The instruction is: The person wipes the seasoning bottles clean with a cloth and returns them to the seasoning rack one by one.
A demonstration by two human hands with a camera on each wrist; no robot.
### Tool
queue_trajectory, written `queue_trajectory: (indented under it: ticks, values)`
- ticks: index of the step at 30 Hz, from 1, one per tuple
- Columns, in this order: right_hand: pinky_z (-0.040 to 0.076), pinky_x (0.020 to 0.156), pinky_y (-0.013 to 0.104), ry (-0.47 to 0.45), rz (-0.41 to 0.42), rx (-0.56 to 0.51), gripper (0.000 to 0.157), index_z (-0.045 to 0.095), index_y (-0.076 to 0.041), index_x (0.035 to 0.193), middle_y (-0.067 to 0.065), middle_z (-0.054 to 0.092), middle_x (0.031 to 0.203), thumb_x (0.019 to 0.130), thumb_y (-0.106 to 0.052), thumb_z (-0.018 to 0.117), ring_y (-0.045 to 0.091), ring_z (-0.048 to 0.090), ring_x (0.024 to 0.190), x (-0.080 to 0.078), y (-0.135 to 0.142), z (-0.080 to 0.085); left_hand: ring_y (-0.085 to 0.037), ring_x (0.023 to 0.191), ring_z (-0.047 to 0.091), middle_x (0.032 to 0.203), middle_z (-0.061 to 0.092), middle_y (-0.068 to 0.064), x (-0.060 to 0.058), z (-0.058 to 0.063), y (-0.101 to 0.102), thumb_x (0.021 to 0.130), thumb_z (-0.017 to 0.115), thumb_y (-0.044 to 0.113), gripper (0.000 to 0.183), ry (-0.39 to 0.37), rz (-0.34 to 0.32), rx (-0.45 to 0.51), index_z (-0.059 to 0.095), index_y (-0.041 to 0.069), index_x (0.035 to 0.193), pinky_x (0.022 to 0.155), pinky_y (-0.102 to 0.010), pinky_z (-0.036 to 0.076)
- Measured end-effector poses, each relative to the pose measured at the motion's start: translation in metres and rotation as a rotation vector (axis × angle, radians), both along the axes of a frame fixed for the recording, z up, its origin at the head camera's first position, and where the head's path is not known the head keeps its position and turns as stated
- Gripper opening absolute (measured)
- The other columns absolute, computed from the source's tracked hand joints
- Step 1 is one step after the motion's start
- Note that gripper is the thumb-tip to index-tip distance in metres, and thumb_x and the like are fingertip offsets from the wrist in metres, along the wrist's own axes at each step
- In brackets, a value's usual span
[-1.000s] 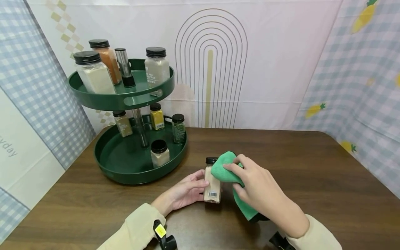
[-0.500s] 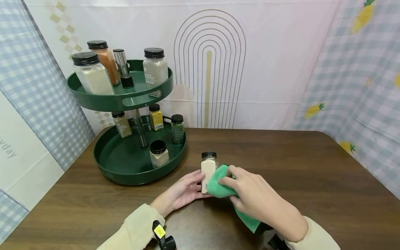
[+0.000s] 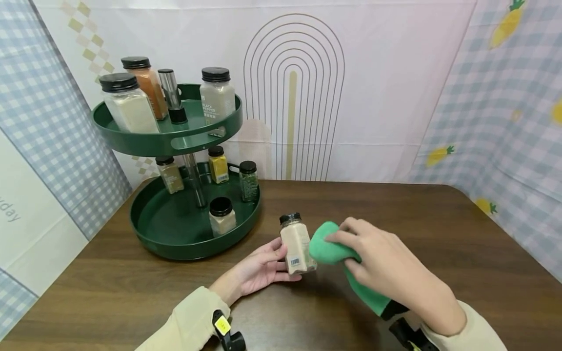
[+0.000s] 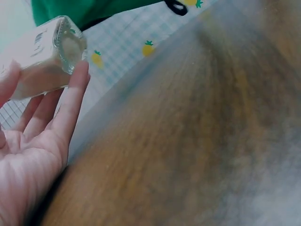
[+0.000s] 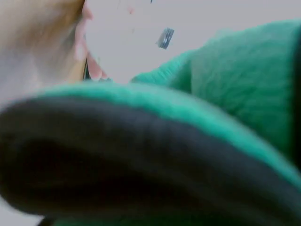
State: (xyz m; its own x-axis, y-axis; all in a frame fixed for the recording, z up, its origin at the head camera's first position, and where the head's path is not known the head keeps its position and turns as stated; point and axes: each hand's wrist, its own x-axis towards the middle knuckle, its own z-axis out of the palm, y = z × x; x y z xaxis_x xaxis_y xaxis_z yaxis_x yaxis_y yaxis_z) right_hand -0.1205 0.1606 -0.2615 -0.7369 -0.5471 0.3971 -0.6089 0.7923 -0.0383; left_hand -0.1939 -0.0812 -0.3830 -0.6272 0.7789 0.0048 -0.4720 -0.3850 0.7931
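Note:
My left hand [image 3: 259, 267] grips a square spice jar [image 3: 296, 247] with a black lid and pale powder inside. The jar tilts, its lid leaning to the left, and a barcode label shows low on its side. In the left wrist view the jar's clear base [image 4: 70, 44] faces the camera, with a fingertip at its edge. My right hand [image 3: 377, 256] pinches a green cloth [image 3: 330, 243] with a dark edge, bunched just right of the jar. The cloth's lower part hangs down under the hand. In the right wrist view the cloth [image 5: 244, 80] hides most of that hand.
A green two-tier rack [image 3: 167, 251] stands at the left on the brown table [image 3: 417, 219]. Large jars, one a white-powder jar [image 3: 131, 112], are on its upper tier. Several smaller jars, including a yellow one [image 3: 218, 166], stand below. A patterned cloth backdrop [image 3: 377, 87] hangs behind.
The cloth goes down along the jar, then moves up and right, off its side. The jar is raised, then tips its lid to the left. The left hand keeps its hold.

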Motion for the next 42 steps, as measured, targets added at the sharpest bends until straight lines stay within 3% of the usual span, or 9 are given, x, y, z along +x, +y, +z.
queue_trajectory:
  ticks: [4, 7, 12, 20, 31, 38, 42]
  values:
    - [0.047, 0.058, 0.027, 0.085, -0.060, -0.102, 0.042, 0.067, -0.018, 0.109, -0.001, 0.057, 0.100, 0.071, 0.000, 0.069, 0.012, 0.056, 0.083, -0.006, -0.004, -0.005, -0.028, 0.120, 0.050, 0.139, 0.041, -0.016, 0.001, -0.001, -0.001, 0.100, 0.041, 0.019, 0.058, 0.048, -0.047, -0.014, 0.012, 0.009, 0.148, 0.099, -0.046, 0.043]
    - [0.048, 0.057, 0.029, 0.146, -0.038, -0.136, 0.045, 0.066, -0.016, 0.111, 0.003, 0.057, 0.101, 0.070, 0.001, 0.071, 0.015, 0.056, 0.082, -0.011, -0.013, -0.015, -0.027, 0.118, 0.052, 0.134, 0.046, -0.014, 0.001, -0.001, -0.001, 0.099, 0.042, 0.019, 0.056, 0.087, -0.063, -0.022, 0.016, 0.005, 0.146, 0.097, -0.046, 0.045]
    - [0.043, 0.051, 0.021, 0.188, 0.033, -0.123, 0.045, 0.066, -0.015, 0.109, 0.005, 0.054, 0.101, 0.067, 0.002, 0.070, 0.014, 0.051, 0.075, -0.013, -0.022, -0.030, -0.026, 0.111, 0.057, 0.125, 0.053, -0.008, 0.000, -0.001, 0.000, 0.098, 0.046, 0.023, 0.053, 0.091, -0.056, -0.033, 0.022, 0.003, 0.142, 0.094, -0.048, 0.046]
    - [0.040, 0.049, 0.018, 0.147, 0.068, -0.060, 0.043, 0.068, -0.018, 0.104, 0.000, 0.050, 0.099, 0.065, 0.001, 0.070, 0.010, 0.047, 0.075, -0.010, -0.023, -0.029, -0.027, 0.113, 0.056, 0.131, 0.050, -0.012, 0.002, 0.003, 0.001, 0.098, 0.047, 0.028, 0.061, 0.051, -0.040, -0.082, 0.018, 0.006, 0.146, 0.096, -0.053, 0.043]
    - [0.044, 0.055, 0.020, 0.050, 0.145, 0.030, 0.041, 0.069, -0.021, 0.100, -0.003, 0.050, 0.094, 0.066, 0.001, 0.070, 0.009, 0.048, 0.077, -0.003, -0.019, -0.022, -0.025, 0.108, 0.059, 0.132, 0.049, -0.010, 0.003, 0.006, 0.003, 0.095, 0.051, 0.033, 0.063, 0.010, 0.048, -0.119, 0.022, 0.008, 0.145, 0.095, -0.051, 0.044]
    - [0.043, 0.058, 0.018, -0.033, 0.199, 0.082, 0.042, 0.071, -0.024, 0.094, -0.007, 0.050, 0.091, 0.065, 0.005, 0.064, 0.007, 0.047, 0.078, 0.000, -0.015, -0.020, -0.021, 0.102, 0.062, 0.122, 0.055, -0.005, 0.004, 0.004, 0.003, 0.096, 0.049, 0.033, 0.061, 0.058, 0.040, -0.068, 0.024, 0.003, 0.143, 0.089, -0.044, 0.050]
    - [0.042, 0.058, 0.018, -0.088, 0.248, 0.108, 0.045, 0.071, -0.027, 0.091, -0.009, 0.052, 0.091, 0.065, 0.009, 0.060, 0.007, 0.048, 0.080, 0.000, -0.013, -0.018, -0.019, 0.105, 0.061, 0.120, 0.058, -0.004, 0.005, 0.005, 0.003, 0.095, 0.048, 0.034, 0.057, 0.037, 0.050, -0.078, 0.031, 0.006, 0.142, 0.088, -0.038, 0.051]
